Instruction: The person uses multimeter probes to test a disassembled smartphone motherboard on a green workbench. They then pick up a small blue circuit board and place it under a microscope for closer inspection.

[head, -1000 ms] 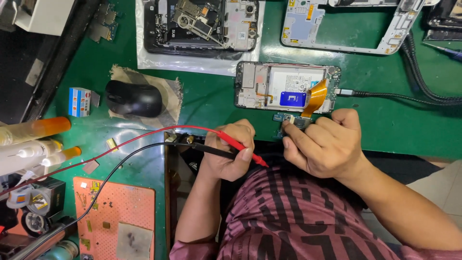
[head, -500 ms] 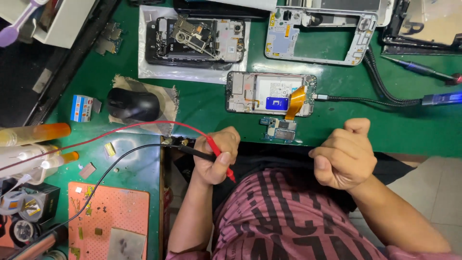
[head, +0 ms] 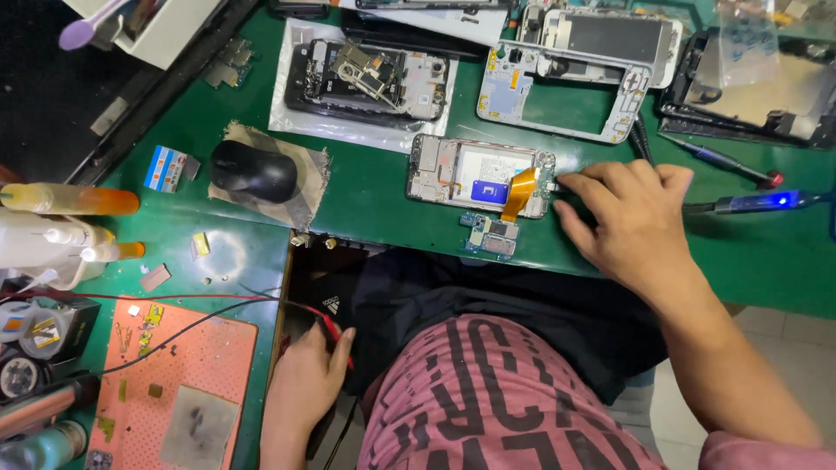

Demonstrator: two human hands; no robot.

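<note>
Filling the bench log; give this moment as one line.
left hand: holds red probe | right hand: touches opened phone right end | small board: beside phone

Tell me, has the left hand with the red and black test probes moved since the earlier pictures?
Yes. The left hand dropped from the green table edge, near the small circuit board, down to the lap.

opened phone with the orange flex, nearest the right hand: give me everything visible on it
The opened phone lies flat on the green mat, long side across the view, back cover off. A pale metal-looking frame surrounds a whitish battery area with a blue patch. An orange flex ribbon curves over its right part toward the near edge. The right hand rests at its right end, fingers touching that end where a cable seems to meet it. A small loose circuit board lies just in front of it; contact between the two is unclear.
</note>
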